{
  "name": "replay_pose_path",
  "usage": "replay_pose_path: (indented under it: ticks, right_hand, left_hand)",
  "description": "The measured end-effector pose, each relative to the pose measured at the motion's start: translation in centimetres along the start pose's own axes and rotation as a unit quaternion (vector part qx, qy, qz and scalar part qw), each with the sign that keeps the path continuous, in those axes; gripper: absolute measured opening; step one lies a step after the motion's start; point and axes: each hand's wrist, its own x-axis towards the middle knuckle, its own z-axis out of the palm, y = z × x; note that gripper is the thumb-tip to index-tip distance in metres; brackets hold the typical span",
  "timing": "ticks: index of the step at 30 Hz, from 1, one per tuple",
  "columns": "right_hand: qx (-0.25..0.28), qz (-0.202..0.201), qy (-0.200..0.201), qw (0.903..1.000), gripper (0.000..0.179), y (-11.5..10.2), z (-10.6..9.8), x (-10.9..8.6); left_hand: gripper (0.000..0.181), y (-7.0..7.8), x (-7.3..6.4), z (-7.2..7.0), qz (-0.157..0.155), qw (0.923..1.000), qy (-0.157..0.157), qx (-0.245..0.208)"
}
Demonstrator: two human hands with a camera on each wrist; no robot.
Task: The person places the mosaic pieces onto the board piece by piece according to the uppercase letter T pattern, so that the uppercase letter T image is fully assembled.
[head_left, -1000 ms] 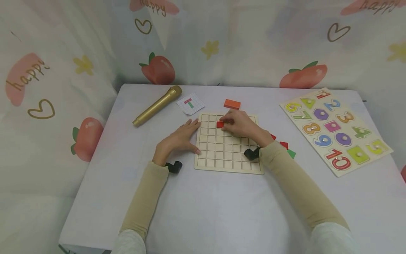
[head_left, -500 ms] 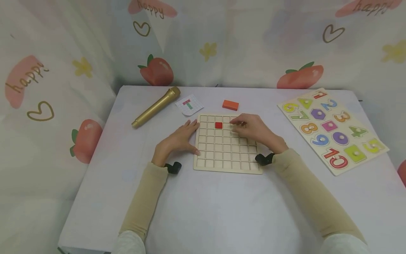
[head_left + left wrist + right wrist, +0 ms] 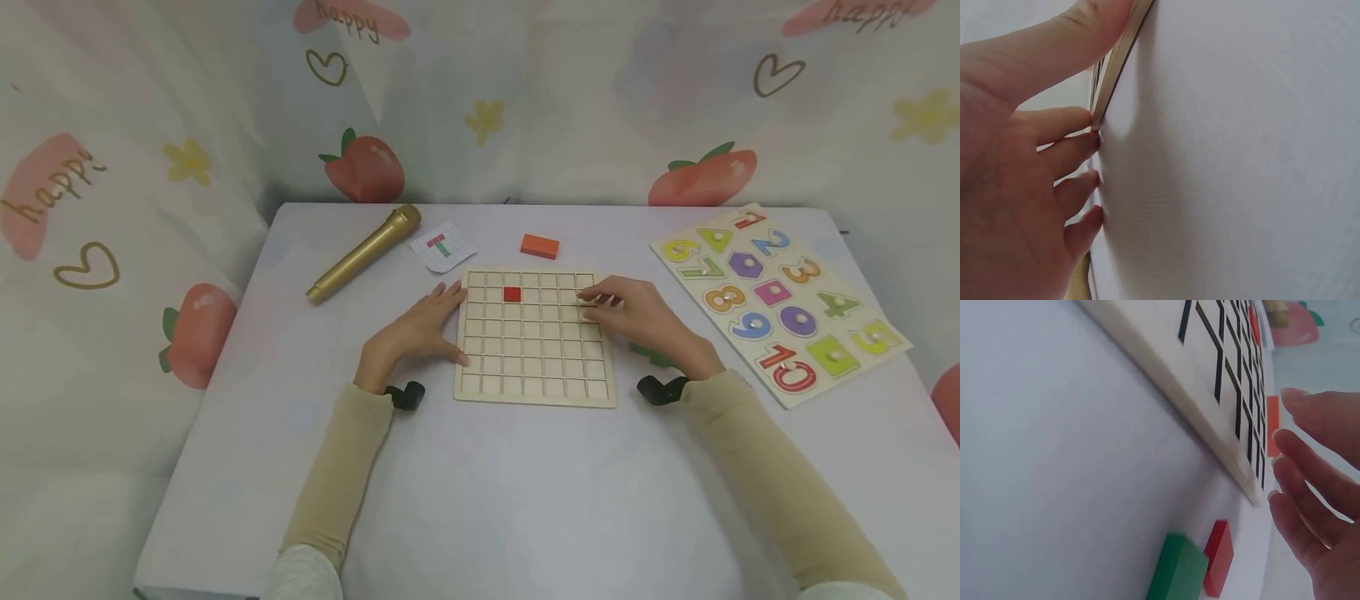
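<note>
A pale wooden grid board [image 3: 534,367] lies on the table, with one red square tile [image 3: 512,294] in its upper part. My left hand [image 3: 416,329] rests along the board's left edge, thumb and fingertips touching it, also seen from the left wrist. Over the board's right edge hovers my right hand [image 3: 637,312], fingers loosely bent, with nothing between them in the right wrist view. Below that hand, the right wrist view shows a green block [image 3: 1179,569] beside a red block [image 3: 1219,558]; in the head view the right hand and arm partly cover them.
Behind the board lie an orange block [image 3: 540,247] and a small card [image 3: 442,247] with a pink and green pattern. A gold microphone [image 3: 363,254] lies at the back left. At right sits a number puzzle board [image 3: 780,304].
My right hand has let go of the red tile, which stays on the board, and has moved right to the board's edge. The left hand has stayed in place.
</note>
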Motion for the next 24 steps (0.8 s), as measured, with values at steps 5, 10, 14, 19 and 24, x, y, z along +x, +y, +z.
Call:
replay_pose_path:
  ticks: [5, 10, 14, 19, 24]
  right_hand:
    - [-0.030, 0.016, 0.010, 0.9994, 0.026, 0.7, -0.6, -1.3]
    - [-0.054, 0.029, 0.015, 0.9980, 0.028, 1.7, -1.5, -2.6]
    - [-0.051, 0.039, 0.023, 0.9977, 0.028, 2.4, -2.2, -3.6]
    - [-0.053, 0.063, 0.023, 0.9964, 0.030, 3.2, -2.6, -4.4]
    - [-0.042, 0.108, 0.004, 0.9932, 0.035, 3.6, -2.4, -4.6]
  left_hand:
    - [0.120, -0.2, 0.1, 0.2, -0.004, 1.0000, -0.006, 0.004]
    - [0.121, -0.3, 0.3, 0.3, -0.004, 0.9999, -0.008, 0.009]
    - [0.120, -0.1, 0.2, 0.2, -0.005, 0.9999, -0.008, 0.012]
    - [0.119, 0.1, 0.1, 0.0, -0.003, 0.9998, -0.008, 0.016]
    - [0.119, 0.0, 0.2, 0.2, -0.003, 0.9998, -0.010, 0.015]
